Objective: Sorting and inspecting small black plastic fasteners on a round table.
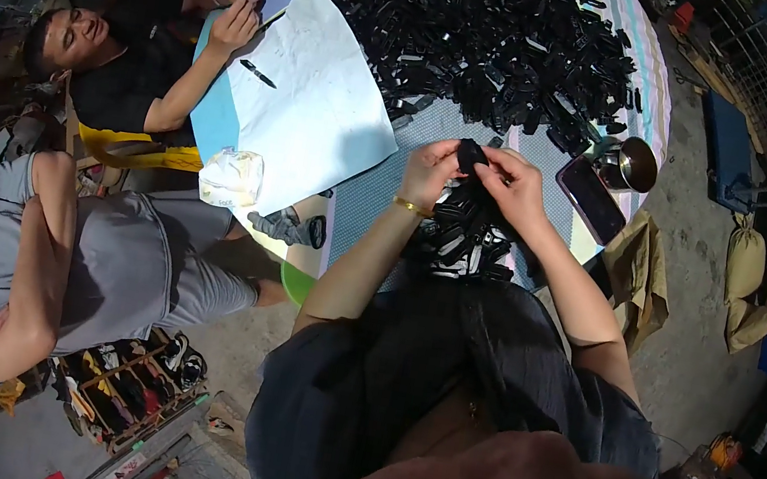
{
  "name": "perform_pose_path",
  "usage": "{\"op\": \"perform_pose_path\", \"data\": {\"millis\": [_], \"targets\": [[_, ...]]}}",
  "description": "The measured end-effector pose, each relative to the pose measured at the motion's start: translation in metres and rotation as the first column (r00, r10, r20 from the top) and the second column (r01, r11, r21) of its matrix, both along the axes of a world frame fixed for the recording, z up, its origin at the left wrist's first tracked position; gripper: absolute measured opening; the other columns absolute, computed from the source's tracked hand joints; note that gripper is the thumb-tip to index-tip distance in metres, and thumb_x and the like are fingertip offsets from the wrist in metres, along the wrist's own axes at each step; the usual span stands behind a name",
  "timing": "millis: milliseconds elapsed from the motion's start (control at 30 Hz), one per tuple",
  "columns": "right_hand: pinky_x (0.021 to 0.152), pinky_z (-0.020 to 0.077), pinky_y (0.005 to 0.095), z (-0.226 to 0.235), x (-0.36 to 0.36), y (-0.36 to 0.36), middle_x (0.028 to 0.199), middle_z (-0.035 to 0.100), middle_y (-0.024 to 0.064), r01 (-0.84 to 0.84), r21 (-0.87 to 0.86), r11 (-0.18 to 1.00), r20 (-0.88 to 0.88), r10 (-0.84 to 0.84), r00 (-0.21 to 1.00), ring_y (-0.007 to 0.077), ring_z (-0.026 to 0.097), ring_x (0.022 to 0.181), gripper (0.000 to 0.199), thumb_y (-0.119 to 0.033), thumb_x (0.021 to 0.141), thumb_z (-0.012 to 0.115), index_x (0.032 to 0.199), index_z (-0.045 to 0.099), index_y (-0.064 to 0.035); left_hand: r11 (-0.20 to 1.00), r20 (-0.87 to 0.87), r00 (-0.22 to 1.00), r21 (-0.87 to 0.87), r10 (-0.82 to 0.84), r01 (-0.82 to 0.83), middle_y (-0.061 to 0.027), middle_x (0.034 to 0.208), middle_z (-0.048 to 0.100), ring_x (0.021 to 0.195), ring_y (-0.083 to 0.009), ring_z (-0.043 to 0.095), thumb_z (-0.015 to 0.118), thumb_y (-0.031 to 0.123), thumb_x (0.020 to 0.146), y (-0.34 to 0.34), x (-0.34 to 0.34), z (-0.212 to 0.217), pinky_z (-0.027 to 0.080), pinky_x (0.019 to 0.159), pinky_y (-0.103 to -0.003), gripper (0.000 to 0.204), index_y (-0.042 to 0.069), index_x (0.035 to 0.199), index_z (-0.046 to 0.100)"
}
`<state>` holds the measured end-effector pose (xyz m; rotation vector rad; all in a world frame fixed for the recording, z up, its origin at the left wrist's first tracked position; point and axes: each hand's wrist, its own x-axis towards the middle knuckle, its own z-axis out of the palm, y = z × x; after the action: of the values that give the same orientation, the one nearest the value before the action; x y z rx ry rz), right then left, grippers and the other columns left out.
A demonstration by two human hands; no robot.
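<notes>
1. Logging from a distance, I enter one small black piece (467, 156), centre of the frame, held between two hands.
2. Left hand (428, 172): thumb and fingers closed on the piece's left side.
3. Right hand (518, 190): thumb and fingertips pinching its right side.
4. Handling: I judge it light, well within a fingertip grip; its surface looks dull, so probably not slippery. Stiff or soft, fragile or tough, I cannot tell.
5. Hold: opposite side edges, by fingertips, suit it best, in my judgement.
6. Loose black items (461, 234), just below the hands in frame; a larger black heap (499, 36), upper centre.
7. Phone (591, 199) and metal cup (638, 166), right of centre; white sheet (323, 57) bearing a pen (258, 73), upper left.
</notes>
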<state>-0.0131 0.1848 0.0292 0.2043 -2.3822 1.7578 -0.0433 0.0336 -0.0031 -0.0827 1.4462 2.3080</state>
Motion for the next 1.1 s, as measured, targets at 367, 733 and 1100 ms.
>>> {"op": "perform_pose_path", "data": {"millis": [367, 733, 1100], "targets": [[0.054, 0.0447, 0.0237, 0.001, 0.01, -0.005, 0.081, 0.058, 0.0116, 0.091, 0.218, 0.972, -0.183, -0.051, 0.982, 0.0171, 0.056, 0.063, 0.025, -0.003, 0.067, 0.067, 0.09, 0.06, 0.0008, 0.99, -0.234, 0.972, -0.136, 0.002, -0.035, -0.0052, 0.088, 0.061, 0.076, -0.0082, 0.056, 0.05, 0.008, 0.082, 0.006, 0.011, -0.002, 0.045, 0.068, -0.02, 0.028, -0.002, 0.108, 0.053], [0.058, 0.041, 0.0202, -0.024, 0.005, 0.01, 0.078, 0.059, 0.0027, -0.142, -0.269, 0.953, 0.336, 0.231, 0.913, 0.0058, 0.052, 0.064, 0.025, -0.013, 0.075, 0.064, 0.097, 0.059, -0.001, 0.952, -0.395, 0.907, -0.306, -0.148, 0.022, -0.0083, 0.09, 0.062, 0.081, -0.0144, 0.058, 0.051, 0.009, 0.08, 0.002, 0.006, 0.022, 0.045, 0.074, -0.024, 0.02, 0.0, 0.096, 0.059], [0.063, 0.0446, 0.0253, -0.032, -0.027, 0.036, 0.075, 0.062, 0.0065, -0.58, -0.114, 0.806, 0.454, 0.562, 0.692, 0.0106, 0.056, 0.068, 0.019, -0.021, 0.072, 0.066, 0.079, 0.061, -0.0039, 0.845, -0.248, 0.9, -0.496, -0.358, 0.199, -0.0104, 0.086, 0.063, 0.079, -0.0151, 0.06, 0.053, 0.013, 0.079, -0.013, -0.006, 0.01, 0.045, 0.071, -0.023, 0.021, -0.001, 0.094, 0.06]]}}
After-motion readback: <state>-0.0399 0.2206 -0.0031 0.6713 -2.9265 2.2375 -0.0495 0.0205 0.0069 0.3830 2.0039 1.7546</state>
